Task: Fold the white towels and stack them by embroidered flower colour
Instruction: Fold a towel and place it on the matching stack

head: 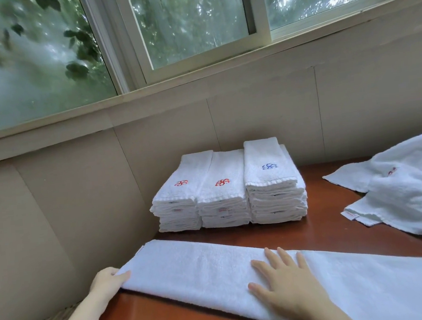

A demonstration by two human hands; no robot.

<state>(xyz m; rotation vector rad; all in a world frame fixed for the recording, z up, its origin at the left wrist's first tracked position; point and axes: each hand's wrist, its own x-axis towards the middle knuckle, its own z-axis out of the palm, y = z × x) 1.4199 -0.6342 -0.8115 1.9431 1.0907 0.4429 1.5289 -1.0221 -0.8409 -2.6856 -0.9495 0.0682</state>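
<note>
The end of the towel (190,272) is seemingly gripped by the left hand (110,278); its middle is pressed under the flat, spread right hand (288,278).

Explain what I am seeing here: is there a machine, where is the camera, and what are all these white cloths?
There is no machine here. A person works with bare hands, and the single picture comes from a camera worn on their head, looking forward and down. On the reddish wooden table lies a long towel, folded into a strip. The left hand holds its left end, and the right hand lies flat on top with its fingers spread. Behind, by the wall, stand three piles of folded towels. The left pile and middle pile show a red flower on top, the right pile a blue one. To the right lies a heap of unfolded towels.
</note>
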